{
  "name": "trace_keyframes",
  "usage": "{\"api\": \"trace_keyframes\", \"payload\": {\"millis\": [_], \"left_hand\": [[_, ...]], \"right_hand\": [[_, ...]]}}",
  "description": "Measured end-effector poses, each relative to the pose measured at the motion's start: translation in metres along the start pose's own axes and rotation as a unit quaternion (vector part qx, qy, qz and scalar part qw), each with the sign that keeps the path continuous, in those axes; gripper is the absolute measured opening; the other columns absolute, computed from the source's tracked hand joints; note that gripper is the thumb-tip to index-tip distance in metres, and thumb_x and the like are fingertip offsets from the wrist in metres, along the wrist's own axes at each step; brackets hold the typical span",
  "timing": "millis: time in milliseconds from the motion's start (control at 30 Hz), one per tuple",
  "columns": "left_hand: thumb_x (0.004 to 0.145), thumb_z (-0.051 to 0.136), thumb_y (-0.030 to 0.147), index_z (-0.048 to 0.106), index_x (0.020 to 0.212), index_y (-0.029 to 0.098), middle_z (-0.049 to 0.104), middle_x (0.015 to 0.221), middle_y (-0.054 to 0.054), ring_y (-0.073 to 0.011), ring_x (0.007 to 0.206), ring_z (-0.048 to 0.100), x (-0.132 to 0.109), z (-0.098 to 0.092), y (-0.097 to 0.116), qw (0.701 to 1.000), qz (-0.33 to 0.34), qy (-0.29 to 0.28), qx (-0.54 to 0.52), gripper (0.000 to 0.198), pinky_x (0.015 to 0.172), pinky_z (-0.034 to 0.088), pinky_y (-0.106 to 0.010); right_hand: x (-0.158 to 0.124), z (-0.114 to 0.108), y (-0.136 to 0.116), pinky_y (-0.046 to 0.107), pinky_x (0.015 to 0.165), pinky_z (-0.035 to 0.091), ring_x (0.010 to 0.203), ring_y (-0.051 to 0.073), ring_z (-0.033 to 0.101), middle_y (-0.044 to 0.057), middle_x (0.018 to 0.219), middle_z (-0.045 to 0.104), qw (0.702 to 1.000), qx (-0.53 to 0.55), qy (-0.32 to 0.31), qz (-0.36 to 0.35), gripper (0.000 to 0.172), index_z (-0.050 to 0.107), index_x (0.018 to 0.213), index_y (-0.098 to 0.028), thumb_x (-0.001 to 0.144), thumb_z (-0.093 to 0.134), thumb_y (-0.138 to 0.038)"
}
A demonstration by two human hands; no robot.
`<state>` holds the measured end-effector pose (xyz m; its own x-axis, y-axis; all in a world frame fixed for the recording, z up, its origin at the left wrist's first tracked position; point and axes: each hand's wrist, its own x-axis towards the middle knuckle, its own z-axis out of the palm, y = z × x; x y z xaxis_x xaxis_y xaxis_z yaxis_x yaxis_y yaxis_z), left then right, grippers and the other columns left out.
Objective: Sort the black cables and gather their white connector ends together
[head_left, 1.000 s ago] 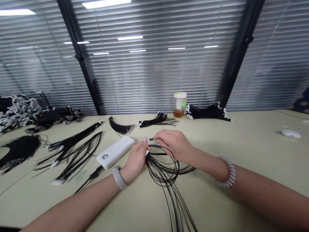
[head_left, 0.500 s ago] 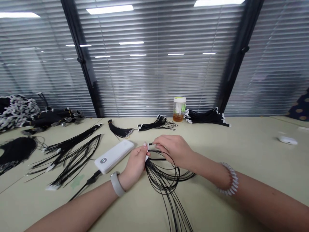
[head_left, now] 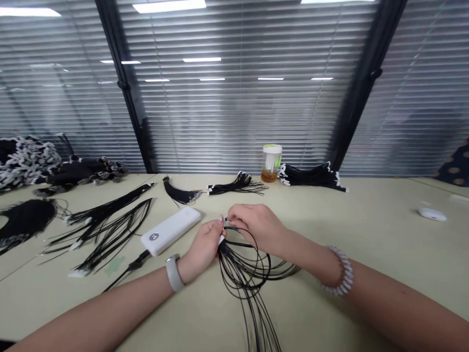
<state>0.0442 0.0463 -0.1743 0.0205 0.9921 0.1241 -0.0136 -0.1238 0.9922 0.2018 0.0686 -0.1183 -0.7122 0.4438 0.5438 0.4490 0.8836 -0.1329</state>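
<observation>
L hand (head_left: 205, 244) pinching white connector (head_left: 221, 239); R hand (head_left: 258, 225) pinching black wire tip (head_left: 226, 220) just beside it, over surface (head_left: 330, 313). Prog: black wire bundle (head_left: 252, 288) apparently gathered at conn.; tip seemingly not yet seated; qty left can't tell.

I am noting an office-like cable workshop: black wire bundles (head_left: 112, 204) are lying left of the left hand (head_left: 207, 242), while blinds (head_left: 238, 124) and reflected ceiling lights (head_left: 202, 59) are showing beyond the right hand (head_left: 258, 226).

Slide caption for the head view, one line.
Left hand holding black wires by their white end, right hand close beside, white device lying nearby.
</observation>
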Motion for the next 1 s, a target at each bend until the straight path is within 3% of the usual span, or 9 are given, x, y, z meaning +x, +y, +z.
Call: {"api": "trace_keyframes", "payload": {"millis": [200,333,467,533,600,667,800,867,1000], "left_hand": [[0.077,0.046,0.057,0.044,0.055,0.018,0.037,0.042,0.005,-0.0086,0.035,0.033,-0.007,0.003,0.007,0.999,0.001,0.025,0.03,0.045,0.036,0.025,-0.022],[0.077,0.045,0.06,0.046,0.058,0.018,0.036,0.04,0.006,-0.0089,0.033,0.031,-0.008,0.005,0.01,0.998,-0.019,0.035,0.044,0.045,0.034,0.023,-0.022],[0.079,0.045,0.058,0.047,0.059,0.018,0.036,0.043,0.006,-0.0095,0.037,0.033,-0.006,0.003,0.011,0.995,0.015,0.061,0.076,0.045,0.037,0.025,-0.022],[0.08,0.044,0.057,0.049,0.06,0.018,0.037,0.045,0.005,-0.0103,0.04,0.035,-0.003,0.0,0.01,0.993,0.028,0.082,0.081,0.044,0.039,0.027,-0.023],[0.08,0.042,0.057,0.05,0.062,0.017,0.04,0.047,0.004,-0.0108,0.041,0.036,-0.001,-0.003,0.009,0.992,0.036,0.097,0.075,0.045,0.041,0.028,-0.023],[0.081,0.041,0.058,0.05,0.063,0.017,0.04,0.047,0.004,-0.0108,0.041,0.035,-0.001,-0.004,0.007,0.991,0.045,0.107,0.072,0.045,0.041,0.029,-0.023],[0.082,0.04,0.056,0.049,0.061,0.018,0.038,0.045,0.004,-0.0114,0.041,0.037,-0.004,-0.003,0.01,0.988,0.05,0.112,0.095,0.044,0.041,0.03,-0.023],[0.083,0.039,0.054,0.048,0.06,0.018,0.038,0.045,0.004,-0.0113,0.041,0.037,-0.007,-0.001,0.013,0.986,0.053,0.115,0.106,0.044,0.041,0.03,-0.023],[0.084,0.039,0.053,0.048,0.06,0.018,0.038,0.046,0.004,-0.0112,0.041,0.037,-0.008,0.0,0.015,0.984,0.063,0.119,0.114,0.043,0.041,0.03,-0.023]], "right_hand": [[0.002,-0.005,-0.001,0.021,0.052,0.028,0.054,0.01,0.04,-0.002,0.064,0.051,0.998,0.001,-0.053,0.039,0.01,0.049,0.077,-0.018,0.081,0.043,-0.01],[0.003,-0.007,0.009,0.021,0.054,0.031,0.06,0.011,0.047,-0.001,0.067,0.054,0.994,0.016,-0.06,0.087,0.006,0.052,0.083,-0.018,0.082,0.049,-0.013],[0.007,-0.023,0.008,0.023,0.061,0.036,0.075,0.014,0.051,0.002,0.086,0.056,0.993,-0.018,-0.056,0.102,0.026,0.052,0.089,-0.019,0.068,0.068,-0.018],[0.008,-0.037,0.0,0.023,0.06,0.035,0.072,0.013,0.049,0.001,0.083,0.055,0.992,-0.033,-0.022,0.117,0.022,0.052,0.079,-0.018,0.065,0.069,-0.023],[0.008,-0.05,-0.009,0.022,0.052,0.032,0.06,0.011,0.044,-0.002,0.065,0.051,0.989,-0.014,-0.021,0.143,0.021,0.048,0.063,-0.018,0.069,0.065,-0.029],[0.007,-0.06,-0.017,0.021,0.044,0.026,0.047,0.008,0.037,-0.004,0.049,0.043,0.983,0.037,-0.088,0.158,0.032,0.042,0.05,-0.018,0.075,0.058,-0.03],[0.002,-0.06,-0.021,0.021,0.037,0.023,0.036,0.006,0.032,-0.005,0.04,0.042,0.944,0.102,-0.276,0.15,0.032,0.044,0.043,-0.017,0.073,0.051,-0.014],[0.002,-0.054,-0.019,0.021,0.039,0.026,0.038,0.006,0.033,-0.005,0.04,0.041,0.942,0.083,-0.303,0.116,0.031,0.045,0.043,-0.017,0.073,0.052,-0.012],[0.004,-0.037,-0.016,0.02,0.048,0.03,0.046,0.006,0.032,-0.006,0.047,0.04,0.95,0.114,-0.286,0.056,0.028,0.047,0.05,-0.016,0.077,0.047,-0.009]]}}
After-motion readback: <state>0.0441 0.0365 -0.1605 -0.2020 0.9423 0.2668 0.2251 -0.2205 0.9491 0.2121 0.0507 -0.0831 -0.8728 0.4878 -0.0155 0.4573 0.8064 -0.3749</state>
